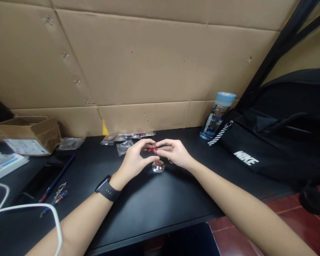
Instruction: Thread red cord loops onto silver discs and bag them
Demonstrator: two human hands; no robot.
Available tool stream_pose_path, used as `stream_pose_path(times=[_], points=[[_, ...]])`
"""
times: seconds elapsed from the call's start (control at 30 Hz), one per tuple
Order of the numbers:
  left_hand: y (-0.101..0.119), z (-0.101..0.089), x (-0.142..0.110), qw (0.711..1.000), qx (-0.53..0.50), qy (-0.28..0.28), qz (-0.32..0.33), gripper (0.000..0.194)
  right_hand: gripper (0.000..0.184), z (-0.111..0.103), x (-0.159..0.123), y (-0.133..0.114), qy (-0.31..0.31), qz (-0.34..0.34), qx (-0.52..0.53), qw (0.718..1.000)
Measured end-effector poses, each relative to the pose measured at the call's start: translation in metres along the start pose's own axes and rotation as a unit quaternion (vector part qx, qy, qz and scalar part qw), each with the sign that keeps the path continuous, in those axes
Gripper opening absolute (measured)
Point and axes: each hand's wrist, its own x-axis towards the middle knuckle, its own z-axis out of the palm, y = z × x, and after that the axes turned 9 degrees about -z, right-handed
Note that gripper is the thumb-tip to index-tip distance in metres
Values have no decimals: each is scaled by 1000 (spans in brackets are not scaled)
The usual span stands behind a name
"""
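In front of me both hands meet over a small shiny metal disc (158,167) with a raised centre, which looks like a finger cymbal. A red cord (153,149) runs up from its middle between my fingers. My left hand (139,156), with a dark watch on the wrist, is closed, its fingertips on the cord and its thumb close above the disc. My right hand (173,152) pinches the cord from the other side. Part of a second metal piece (170,161) shows under my right hand; the rest is hidden. The exact grip is too small to make out.
Behind my hands lie a clear plastic bag (124,147) and several packets (133,135). A blue-capped bottle (216,115) and black bag (253,142) stand right. Left are a cardboard box (34,133), pen (58,177), keyring (59,193) and white cable (32,205).
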Motion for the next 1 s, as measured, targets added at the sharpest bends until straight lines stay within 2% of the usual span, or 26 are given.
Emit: stream_pose_path(times=[0.2, 0.4, 0.53, 0.67, 0.87, 1.0], points=[[0, 2, 0, 1000, -16, 3, -12, 51, 20, -1, 2, 4, 20, -84, -88, 992], [7, 3, -2, 998, 49, 7, 40, 46, 5, 0, 3, 3, 10, -134, -192, 972], [12, 2, -1, 994, 93, 18, 49, 43, 10, -4, 5, 1, 15, -137, -239, 961], [12, 1, 0, 997, 79, 4, 26, 41, 12, -5, 5, -3, 24, -177, -303, 936], [9, 0, 0, 989, 137, -9, 50, 14, 10, -3, 3, -5, 27, -229, -329, 916], [7, -2, 0, 980, 188, 3, 65, 14, 10, -3, 2, -6, 29, -252, -337, 907]])
